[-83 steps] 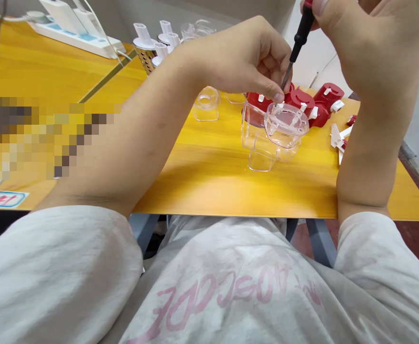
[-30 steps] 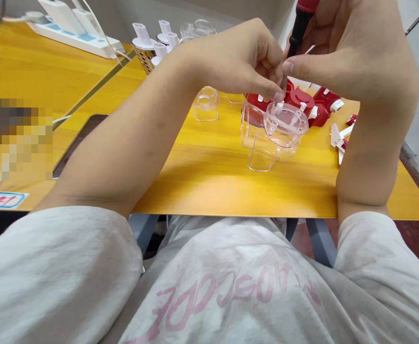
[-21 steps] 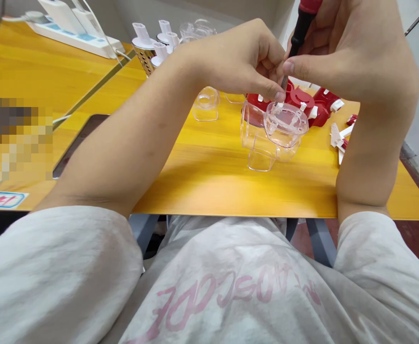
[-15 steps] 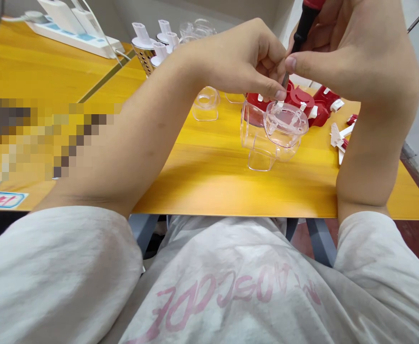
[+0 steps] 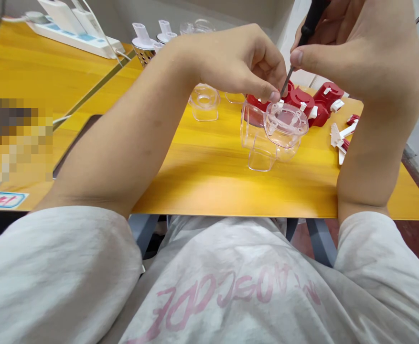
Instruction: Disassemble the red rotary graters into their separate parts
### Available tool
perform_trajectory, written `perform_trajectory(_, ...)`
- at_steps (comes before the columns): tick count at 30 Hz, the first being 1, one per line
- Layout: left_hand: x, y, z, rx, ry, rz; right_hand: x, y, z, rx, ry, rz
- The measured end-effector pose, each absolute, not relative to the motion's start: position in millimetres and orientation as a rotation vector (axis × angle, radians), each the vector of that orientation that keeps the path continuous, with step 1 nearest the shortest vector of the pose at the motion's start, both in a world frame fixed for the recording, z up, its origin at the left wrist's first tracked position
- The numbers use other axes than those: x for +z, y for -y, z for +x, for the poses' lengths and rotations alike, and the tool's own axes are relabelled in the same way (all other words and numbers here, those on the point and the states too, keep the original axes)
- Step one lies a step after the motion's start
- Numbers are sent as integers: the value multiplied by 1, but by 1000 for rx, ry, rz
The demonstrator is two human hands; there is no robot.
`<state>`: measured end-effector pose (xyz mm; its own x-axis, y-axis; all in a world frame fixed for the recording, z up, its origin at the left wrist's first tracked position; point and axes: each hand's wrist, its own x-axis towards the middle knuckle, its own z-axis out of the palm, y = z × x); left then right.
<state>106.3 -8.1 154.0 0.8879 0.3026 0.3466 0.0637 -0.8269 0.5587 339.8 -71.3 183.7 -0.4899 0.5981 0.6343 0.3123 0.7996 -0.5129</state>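
Note:
My right hand [image 5: 363, 52] is closed round the black handle of a screwdriver [image 5: 311, 24], whose thin metal shaft slants down to the left. The thumb presses near the base of that handle. At the tip, the bent fingers of my left hand [image 5: 248, 64] come together in a pinch; whatever lies between them is too small or hidden to name. Just below the fingertips a clear plastic housing [image 5: 286, 124] with a round flanged opening rests on the yellow table [image 5: 209, 186]. Neither hand visibly grips the housing.
Red plastic parts [image 5: 302, 98] with white tabs lie behind the housing. White and red pieces [image 5: 338, 136] are by my right forearm. Another clear part [image 5: 205, 102], perforated metal cylinders with white tops [image 5: 143, 38] and a power strip [image 5: 76, 36] stand farther left.
The screwdriver and my right hand have shifted slightly up and to the right. My left hand has moved a little to the left. The clear housing has stayed where it was.

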Motion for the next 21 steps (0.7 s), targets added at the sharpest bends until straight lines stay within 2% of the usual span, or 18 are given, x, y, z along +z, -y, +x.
perform_trajectory(6, 157, 6, 107, 366, -306, 2511, 192, 92, 337, 364, 2166, -867)
perform_trajectory(21, 156, 3, 106, 339, -326, 2488, 191, 91, 339, 362, 2161, -883)
